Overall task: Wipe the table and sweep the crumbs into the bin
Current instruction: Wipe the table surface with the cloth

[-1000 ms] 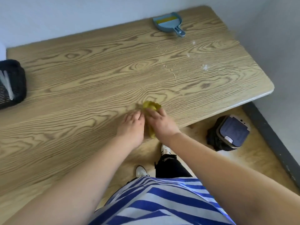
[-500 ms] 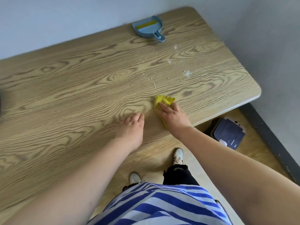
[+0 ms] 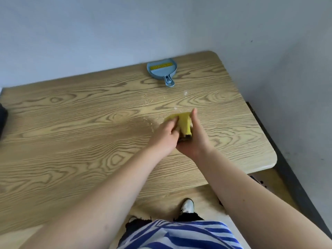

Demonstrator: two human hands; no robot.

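Both hands are now meeting farther up the counter (image 3: 75,133), the left hand (image 3: 166,135) and right hand (image 3: 195,139) gripping the yellow cloth (image 3: 184,124) beside scattered crumbs (image 3: 147,101).

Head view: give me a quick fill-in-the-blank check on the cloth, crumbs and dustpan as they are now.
1. Both hands hold the ____ cloth.
2. The blue dustpan lies near the table's ____ edge.
3. Crumbs lie between the dustpan and the ____.
4. The brush in the dustpan has ____ bristles.

Missing words: yellow; far; cloth; yellow
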